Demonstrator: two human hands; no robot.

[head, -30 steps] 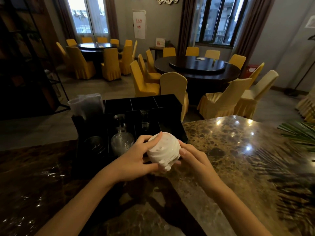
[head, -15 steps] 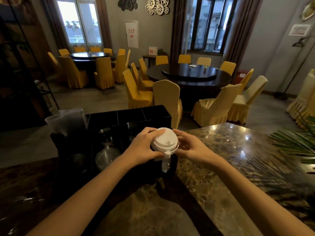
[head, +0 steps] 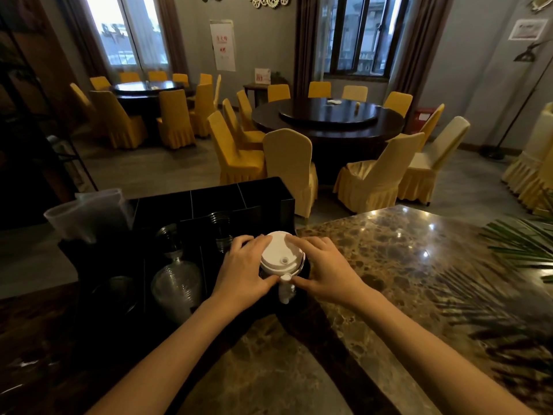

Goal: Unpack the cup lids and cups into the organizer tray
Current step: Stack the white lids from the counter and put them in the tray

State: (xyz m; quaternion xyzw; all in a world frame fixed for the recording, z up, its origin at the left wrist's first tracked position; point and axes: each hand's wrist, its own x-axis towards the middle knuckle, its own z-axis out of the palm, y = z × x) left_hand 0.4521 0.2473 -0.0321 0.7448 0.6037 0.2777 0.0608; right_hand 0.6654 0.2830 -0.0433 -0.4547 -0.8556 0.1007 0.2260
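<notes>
A stack of white cup lids [head: 279,255] stands upright in the front right compartment of the black organizer tray [head: 257,190]. My left hand [head: 244,272] grips the stack's left side and my right hand [head: 324,269] grips its right side. A stack of clear domed lids [head: 175,283] lies in the compartment to the left. Clear cups [head: 220,227] sit deeper in the tray behind my left hand. A bundle of clear plastic-wrapped cups [head: 86,214] rises from the tray's far left corner.
The tray sits on a dark marble counter [head: 389,265]. Green palm leaves [head: 520,244] reach in from the right edge. Beyond the counter stand round dining tables and yellow-covered chairs [head: 287,163].
Both hands have carried the white lid stack forward, turned it upright and lowered it into the tray's front right compartment. The view has tilted up.
</notes>
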